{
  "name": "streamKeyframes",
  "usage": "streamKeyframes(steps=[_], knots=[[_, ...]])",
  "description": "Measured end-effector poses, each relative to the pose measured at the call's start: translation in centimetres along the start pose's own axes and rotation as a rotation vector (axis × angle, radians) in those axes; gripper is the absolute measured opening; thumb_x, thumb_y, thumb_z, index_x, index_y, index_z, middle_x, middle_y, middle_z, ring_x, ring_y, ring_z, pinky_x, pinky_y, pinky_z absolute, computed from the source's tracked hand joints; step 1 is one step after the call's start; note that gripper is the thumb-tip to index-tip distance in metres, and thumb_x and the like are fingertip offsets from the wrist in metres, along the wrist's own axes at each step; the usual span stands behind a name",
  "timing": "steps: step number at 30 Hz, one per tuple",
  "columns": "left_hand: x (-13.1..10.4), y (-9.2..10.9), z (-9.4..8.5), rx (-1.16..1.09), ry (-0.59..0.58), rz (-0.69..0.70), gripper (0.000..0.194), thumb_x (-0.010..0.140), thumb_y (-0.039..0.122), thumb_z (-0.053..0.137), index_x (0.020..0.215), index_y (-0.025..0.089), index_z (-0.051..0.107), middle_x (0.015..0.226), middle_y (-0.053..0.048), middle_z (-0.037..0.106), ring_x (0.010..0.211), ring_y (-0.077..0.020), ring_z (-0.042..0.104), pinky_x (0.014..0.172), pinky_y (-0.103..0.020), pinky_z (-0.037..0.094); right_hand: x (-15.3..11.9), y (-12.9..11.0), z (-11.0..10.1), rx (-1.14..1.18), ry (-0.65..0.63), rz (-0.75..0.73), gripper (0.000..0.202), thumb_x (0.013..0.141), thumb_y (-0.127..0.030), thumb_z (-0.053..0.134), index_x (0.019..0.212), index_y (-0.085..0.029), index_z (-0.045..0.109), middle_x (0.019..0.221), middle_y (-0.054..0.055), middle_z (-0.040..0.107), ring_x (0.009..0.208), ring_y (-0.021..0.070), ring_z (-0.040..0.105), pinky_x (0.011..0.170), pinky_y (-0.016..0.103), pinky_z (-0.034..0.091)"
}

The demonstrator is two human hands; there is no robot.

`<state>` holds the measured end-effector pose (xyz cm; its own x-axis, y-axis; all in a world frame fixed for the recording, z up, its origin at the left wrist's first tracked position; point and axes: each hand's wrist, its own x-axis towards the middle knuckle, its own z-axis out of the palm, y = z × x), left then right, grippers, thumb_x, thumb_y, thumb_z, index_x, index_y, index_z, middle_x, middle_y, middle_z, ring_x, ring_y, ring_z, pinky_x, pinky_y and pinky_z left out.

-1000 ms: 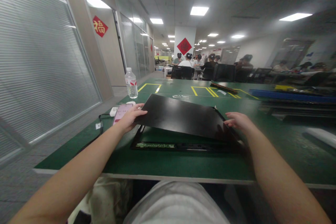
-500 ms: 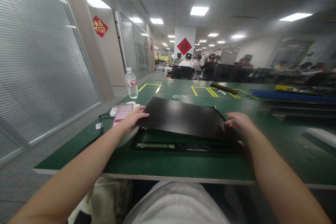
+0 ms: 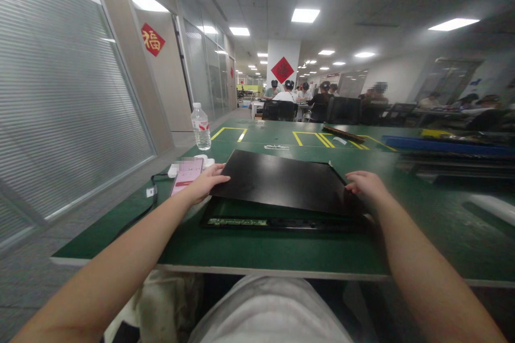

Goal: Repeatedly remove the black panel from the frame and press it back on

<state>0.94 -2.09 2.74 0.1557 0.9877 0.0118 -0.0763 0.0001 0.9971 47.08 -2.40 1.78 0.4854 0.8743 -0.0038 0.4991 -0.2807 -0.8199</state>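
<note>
A flat, dark, glossy screen panel [image 3: 277, 179] lies tilted over a black rectangular frame [image 3: 317, 224], its left side raised above it. My left hand [image 3: 207, 182] is closed on the panel's left edge, thumb on top and fingers underneath. At the opposite edge, the fingers of my right hand [image 3: 364, 185] are bent and pressed to the panel's side, close to the frame's rim. Along the frame's near bar runs a strip of green circuit board [image 3: 237, 222]. Most of the frame is hidden under the panel.
On the green table [image 3: 261, 254] to the left are a phone [image 3: 187, 178], a black cable [image 3: 155, 198] and a water bottle [image 3: 200, 127]. Yellow tape [image 3: 298, 139] marks the far side, near a dark bar [image 3: 343, 135]. Long blue and black parts [image 3: 442, 147] lie right.
The panel's left edge has dropped slightly, along with small shifts of my left hand. My right hand stays almost in place.
</note>
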Motion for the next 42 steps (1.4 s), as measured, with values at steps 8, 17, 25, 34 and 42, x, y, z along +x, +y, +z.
streamKeyframes(steps=[8,17,25,34,42], knots=[[-0.2,0.2,0.3,0.045,0.038,-0.013,0.047,0.055,0.016,0.086,0.097,0.02,0.065,0.088,-0.004,0.077,0.086,-0.0242,0.074,0.082,-0.035,0.058,0.9,1.0,0.2,-0.151,-0.005,-0.073,0.027,0.081,-0.027,0.061,0.102,-0.015,0.073,0.068,0.006,0.073,0.054,0.0152,0.063,0.056,0.025,0.047],[0.0,-0.1,0.0,0.168,0.057,-0.012,0.039,0.056,0.019,0.083,0.091,0.02,0.065,0.078,-0.002,0.074,0.081,-0.0255,0.073,0.073,-0.034,0.056,0.7,1.0,0.2,-0.238,0.003,-0.112,0.023,0.08,-0.027,0.061,0.095,-0.019,0.075,0.07,0.005,0.074,0.057,0.0163,0.064,0.057,0.026,0.045],[0.0,0.0,0.1,0.201,0.078,-0.018,0.04,0.054,0.018,0.082,0.09,0.02,0.063,0.075,-0.001,0.073,0.075,-0.0251,0.071,0.07,-0.034,0.054,0.5,0.8,0.2,-0.278,0.003,-0.126,0.023,0.078,-0.025,0.062,0.095,-0.02,0.077,0.07,0.004,0.074,0.058,0.0171,0.065,0.058,0.026,0.046],[0.4,-0.6,-0.3,0.235,0.067,0.011,0.042,0.056,0.022,0.079,0.093,0.018,0.06,0.072,-0.001,0.071,0.065,-0.0222,0.068,0.065,-0.034,0.05,0.8,0.9,0.2,-0.288,-0.011,-0.144,0.022,0.077,-0.023,0.063,0.093,-0.02,0.078,0.07,0.004,0.073,0.057,0.0169,0.064,0.06,0.027,0.047],[0.5,-0.5,-0.3,0.235,0.101,0.027,0.038,0.055,0.022,0.08,0.087,0.02,0.061,0.072,0.0,0.071,0.069,-0.0236,0.069,0.065,-0.033,0.051,1.2,1.2,0.2,-0.215,-0.015,-0.116,0.025,0.076,-0.021,0.061,0.095,-0.019,0.076,0.07,0.005,0.074,0.058,0.0163,0.065,0.057,0.025,0.046]])
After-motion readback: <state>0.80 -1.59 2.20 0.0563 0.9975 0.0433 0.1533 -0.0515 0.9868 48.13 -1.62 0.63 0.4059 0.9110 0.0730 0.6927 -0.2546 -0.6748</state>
